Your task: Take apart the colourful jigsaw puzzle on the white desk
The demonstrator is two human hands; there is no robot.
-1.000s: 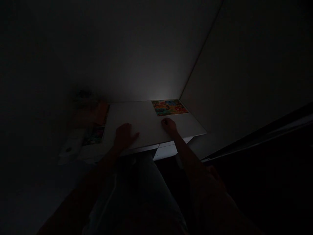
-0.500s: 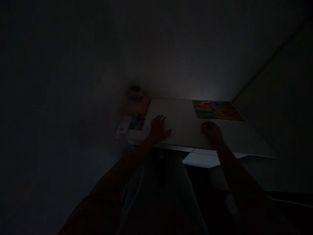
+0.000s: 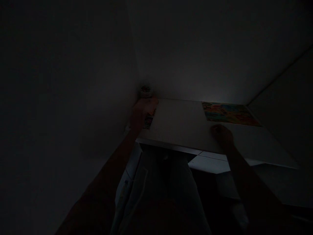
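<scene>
White worktop (image 3: 179,119) stretches across the middle of my head feed, dim against a grey wall (image 3: 193,58) that rises behind it. I have the left hand (image 3: 137,117) out at the far left end, over the orange item (image 3: 154,103), which lies toward the back of the worktop near the corner and is partly hidden by that hand. The hand seems to touch it, but the light is so low that I cannot tell whether the left grip is open or closed. Just behind the orange item, against the wall, I make out a small round tub (image 3: 146,91), its contents too dark to name. A dark printed card (image 3: 148,122) lies in front of the orange item, to the right of my left wrist. Well apart from all this, I see the right hand (image 3: 222,134) at the worktop, fingers curled in so that its grip is closed in a loose fist. It is just in front of a colourful picture (image 3: 231,113) lying flat by the wall. Below the front edge I see a pale panel (image 3: 209,164) and the wearer's legs (image 3: 183,189).
</scene>
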